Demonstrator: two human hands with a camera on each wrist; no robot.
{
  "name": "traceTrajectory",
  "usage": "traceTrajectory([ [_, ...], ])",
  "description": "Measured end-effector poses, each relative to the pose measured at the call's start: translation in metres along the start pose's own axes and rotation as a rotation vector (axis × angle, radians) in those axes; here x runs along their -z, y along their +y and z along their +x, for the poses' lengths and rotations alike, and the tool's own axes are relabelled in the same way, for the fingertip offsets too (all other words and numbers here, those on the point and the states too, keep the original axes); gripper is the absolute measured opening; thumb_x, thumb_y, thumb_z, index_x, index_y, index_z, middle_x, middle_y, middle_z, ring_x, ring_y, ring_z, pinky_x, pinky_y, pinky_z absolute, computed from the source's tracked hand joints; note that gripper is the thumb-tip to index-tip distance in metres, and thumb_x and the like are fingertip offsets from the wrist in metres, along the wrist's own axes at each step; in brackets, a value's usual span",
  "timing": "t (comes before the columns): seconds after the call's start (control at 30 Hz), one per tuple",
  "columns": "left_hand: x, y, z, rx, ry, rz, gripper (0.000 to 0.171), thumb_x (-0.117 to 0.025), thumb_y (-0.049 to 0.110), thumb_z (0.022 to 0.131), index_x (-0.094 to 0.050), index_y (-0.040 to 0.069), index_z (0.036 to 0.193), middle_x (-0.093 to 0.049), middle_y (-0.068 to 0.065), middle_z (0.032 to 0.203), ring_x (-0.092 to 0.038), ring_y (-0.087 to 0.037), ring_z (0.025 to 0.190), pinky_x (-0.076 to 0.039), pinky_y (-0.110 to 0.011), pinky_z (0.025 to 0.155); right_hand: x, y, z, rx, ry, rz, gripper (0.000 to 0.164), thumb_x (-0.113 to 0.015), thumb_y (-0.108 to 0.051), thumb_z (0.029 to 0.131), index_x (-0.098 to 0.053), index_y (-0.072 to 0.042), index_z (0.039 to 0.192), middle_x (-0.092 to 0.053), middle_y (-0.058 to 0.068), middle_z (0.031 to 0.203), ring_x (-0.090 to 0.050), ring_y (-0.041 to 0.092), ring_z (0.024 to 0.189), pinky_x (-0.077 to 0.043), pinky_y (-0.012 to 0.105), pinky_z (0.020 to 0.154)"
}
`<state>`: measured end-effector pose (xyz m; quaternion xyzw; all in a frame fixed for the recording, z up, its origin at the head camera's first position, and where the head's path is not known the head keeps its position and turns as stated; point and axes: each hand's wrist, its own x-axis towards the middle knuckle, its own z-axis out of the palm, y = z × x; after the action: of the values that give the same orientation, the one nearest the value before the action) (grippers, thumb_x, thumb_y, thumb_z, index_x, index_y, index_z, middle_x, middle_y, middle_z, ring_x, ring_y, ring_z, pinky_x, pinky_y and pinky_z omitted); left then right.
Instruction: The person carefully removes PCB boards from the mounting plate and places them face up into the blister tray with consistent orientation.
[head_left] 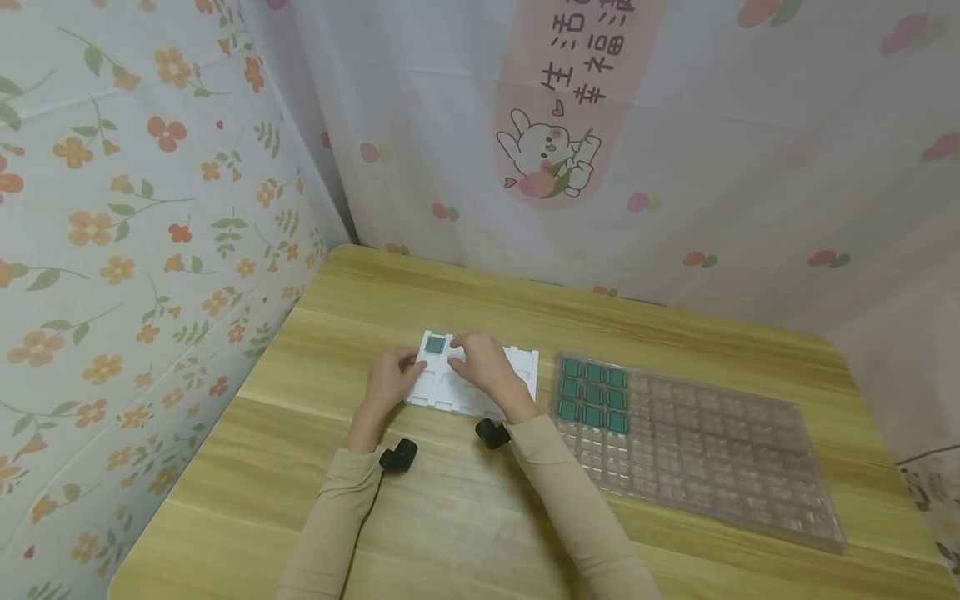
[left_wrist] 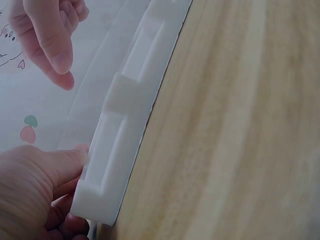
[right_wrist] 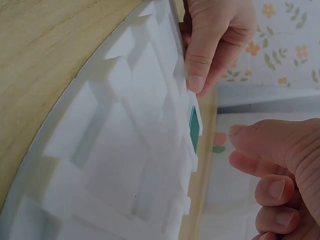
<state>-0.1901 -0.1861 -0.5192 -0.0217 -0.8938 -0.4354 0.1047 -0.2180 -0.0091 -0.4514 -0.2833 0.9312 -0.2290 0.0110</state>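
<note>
A white compartmented tray (head_left: pixel 450 392) lies on the wooden table, with one green square piece (head_left: pixel 434 344) in its far left compartment. My left hand (head_left: pixel 386 383) grips the tray's left end; in the left wrist view the thumb lies along the edge and the other fingers curl beneath. Over the tray hovers my right hand (head_left: pixel 483 367). In the right wrist view its thumb and index finger (right_wrist: pixel 260 142) point forward with a small gap and nothing between them, the other fingers loosely bent. The green piece (right_wrist: pixel 194 129) shows beyond, near the left thumb.
To the right lies a large clear plastic tray (head_left: pixel 720 450) with many small pockets. Several green square pieces (head_left: pixel 592 393) fill its far left corner. Floral curtains (head_left: pixel 150 208) hang along the table's left side and back. A black wrist device (head_left: pixel 399 456) sits at each sleeve.
</note>
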Motion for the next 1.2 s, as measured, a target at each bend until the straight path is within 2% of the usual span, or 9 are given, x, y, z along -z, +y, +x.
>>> traceTrajectory([
  [0.2,0.0,-0.001,0.0,0.006,-0.003,0.003,0.026,-0.068,0.01,0.084,-0.067,-0.007,0.105,-0.066,-0.019,0.093,-0.059,-0.031,0.087,-0.047,-0.043,0.078,-0.003,-0.002,0.01,-0.013,0.002,0.0,0.024,-0.067,-0.01,0.085,-0.067,0.004,0.105,-0.067,0.015,0.108,-0.062,0.028,0.102,-0.049,0.036,0.087],
  [0.5,0.001,0.001,0.001,0.017,-0.012,-0.006,0.027,-0.068,0.01,0.085,-0.066,-0.007,0.106,-0.066,-0.019,0.092,-0.059,-0.03,0.085,-0.048,-0.042,0.076,-0.009,-0.007,0.025,-0.039,-0.018,-0.048,0.024,-0.066,-0.01,0.085,-0.067,0.002,0.106,-0.068,0.014,0.105,-0.064,0.025,0.093,-0.051,0.034,0.08],
  [0.83,0.001,0.001,0.001,-0.029,0.006,0.001,0.025,-0.068,0.008,0.084,-0.067,-0.007,0.104,-0.067,-0.019,0.089,-0.06,-0.03,0.08,-0.049,-0.042,0.072,-0.016,-0.005,0.031,-0.057,-0.02,-0.058,0.022,-0.068,-0.013,0.085,-0.069,0.002,0.102,-0.068,0.014,0.104,-0.064,0.027,0.095,-0.051,0.035,0.081],
  [1.2,0.001,0.0,0.0,-0.039,0.01,0.001,0.026,-0.069,0.008,0.083,-0.067,-0.008,0.104,-0.067,-0.021,0.091,-0.06,-0.031,0.083,-0.048,-0.044,0.075,-0.027,-0.001,0.039,-0.092,-0.045,-0.073,0.023,-0.069,-0.015,0.085,-0.069,0.001,0.102,-0.069,0.012,0.1,-0.065,0.025,0.095,-0.051,0.034,0.082],
])
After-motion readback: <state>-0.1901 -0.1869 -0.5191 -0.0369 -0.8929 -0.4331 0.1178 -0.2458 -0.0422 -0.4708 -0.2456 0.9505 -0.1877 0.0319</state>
